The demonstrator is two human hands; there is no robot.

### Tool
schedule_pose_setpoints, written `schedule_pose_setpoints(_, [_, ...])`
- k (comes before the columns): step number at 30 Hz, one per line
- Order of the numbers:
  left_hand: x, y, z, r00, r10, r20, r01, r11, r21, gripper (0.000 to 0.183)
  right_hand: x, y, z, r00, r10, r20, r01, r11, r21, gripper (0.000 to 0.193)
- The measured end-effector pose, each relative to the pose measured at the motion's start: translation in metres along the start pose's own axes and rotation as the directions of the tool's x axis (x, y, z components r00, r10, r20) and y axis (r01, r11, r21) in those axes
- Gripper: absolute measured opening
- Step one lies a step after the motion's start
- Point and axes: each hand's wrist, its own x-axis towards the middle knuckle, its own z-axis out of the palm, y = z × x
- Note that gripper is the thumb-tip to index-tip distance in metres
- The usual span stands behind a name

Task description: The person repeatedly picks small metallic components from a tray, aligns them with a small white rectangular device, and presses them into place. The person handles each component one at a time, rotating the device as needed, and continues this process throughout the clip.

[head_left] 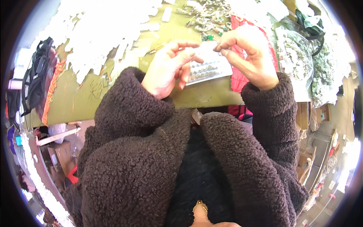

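A white tray (pixel 210 76) with several rows of small round greyish parts lies near the table's front edge. Over its left side is my left hand (pixel 171 65), its fingers curved and apart, with nothing visible between them. My right hand (pixel 254 55) hovers above the tray's right side, thumb and forefinger pinched together. Whatever is in that pinch is too small to make out. Just beyond the tray sit small green circuit boards (pixel 207 38). Red cloth (pixel 237 80) lies to the tray's right, partly under my right hand.
Piles of white pieces (pixel 102 34) cover the table's far left. Tangled wired parts (pixel 208 15) lie at the back. A clear plastic bag (pixel 297 56) of small parts stands at the right. A black bag (pixel 38 72) is at the left edge, and cardboard boxes (pixel 62 155) are below.
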Motion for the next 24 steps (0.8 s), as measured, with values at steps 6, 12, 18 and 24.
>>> schedule_pose_setpoints(6, [-0.002,0.000,-0.004,1.000,-0.013,0.023,0.013,1.000,-0.008,0.024,-0.007,-0.021,0.019,0.997,-0.071,0.033,0.076,0.981,-0.178,0.017])
schedule_pose_setpoints(12, [-0.004,-0.001,0.001,0.997,0.067,0.041,-0.072,0.988,0.137,0.018,-0.021,-0.024,0.042,0.995,-0.034,-0.092,0.011,0.972,-0.235,0.025])
schedule_pose_setpoints(18, [-0.005,0.005,0.003,0.997,-0.036,0.070,0.033,0.999,0.043,0.020,-0.029,-0.029,0.048,0.997,-0.047,-0.068,0.022,0.943,-0.331,0.028])
schedule_pose_setpoints(24, [-0.005,0.003,0.002,0.996,-0.080,0.050,0.065,0.964,0.257,0.015,-0.031,-0.040,0.049,0.995,0.063,-0.075,-0.081,0.958,-0.276,0.027])
